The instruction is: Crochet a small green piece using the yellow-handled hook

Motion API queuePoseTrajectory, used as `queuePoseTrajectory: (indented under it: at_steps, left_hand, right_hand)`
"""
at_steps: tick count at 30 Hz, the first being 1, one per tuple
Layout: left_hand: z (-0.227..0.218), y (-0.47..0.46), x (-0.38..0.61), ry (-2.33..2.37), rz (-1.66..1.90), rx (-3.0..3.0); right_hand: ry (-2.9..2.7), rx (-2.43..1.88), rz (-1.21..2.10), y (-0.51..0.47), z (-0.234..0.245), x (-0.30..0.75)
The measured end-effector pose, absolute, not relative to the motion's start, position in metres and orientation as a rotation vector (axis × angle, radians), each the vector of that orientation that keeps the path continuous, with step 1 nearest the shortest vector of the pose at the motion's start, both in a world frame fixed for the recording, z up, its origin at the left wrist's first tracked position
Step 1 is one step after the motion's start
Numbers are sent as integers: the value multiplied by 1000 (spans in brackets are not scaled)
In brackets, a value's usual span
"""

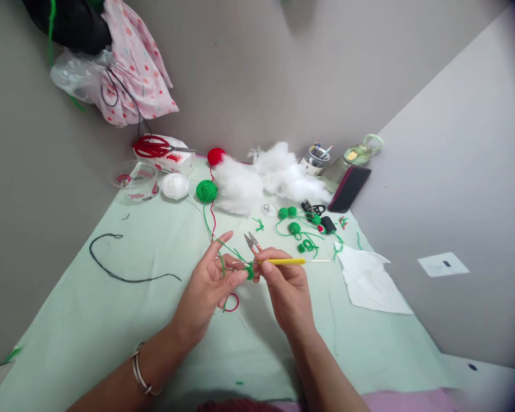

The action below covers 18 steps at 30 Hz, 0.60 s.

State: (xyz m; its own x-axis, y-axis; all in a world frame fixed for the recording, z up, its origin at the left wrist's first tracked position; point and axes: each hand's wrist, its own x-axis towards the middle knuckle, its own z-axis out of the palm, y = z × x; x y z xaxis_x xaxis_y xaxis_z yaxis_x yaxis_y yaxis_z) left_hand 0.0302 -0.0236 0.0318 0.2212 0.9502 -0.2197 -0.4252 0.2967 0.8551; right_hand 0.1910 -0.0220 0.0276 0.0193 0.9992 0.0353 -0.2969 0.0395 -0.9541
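Note:
Between thumb and fingers, my left hand [208, 280] pinches a small green crochet piece [249, 270], its index finger raised with green yarn running over it. A crochet hook with a yellow handle [285, 261] is held in my right hand [285, 286], and its thin metal tip meets the green piece. Thread snips [253, 242] show just beyond my right fingers, blades pointing away; whether the hand touches them I cannot tell. The green yarn leads back to a green ball [206, 191]. A loop of red yarn [232, 302] shows beneath my left hand.
White stuffing [278, 171], a red yarn ball [216, 156] and a white one [175, 186] stand at the back. Several small green crochet pieces [294, 229] lie right of centre, near a phone [349, 189] and white paper [371, 280]. Red-handled scissors [154, 147] rest on a box.

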Motion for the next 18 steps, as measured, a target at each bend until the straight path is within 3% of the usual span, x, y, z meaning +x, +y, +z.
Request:
queuePoseTrajectory:
  at_steps: [18]
  left_hand:
    - [36, -26, 27, 907, 1087, 783]
  right_hand:
    - [-1089, -860, 1167, -22, 31, 198]
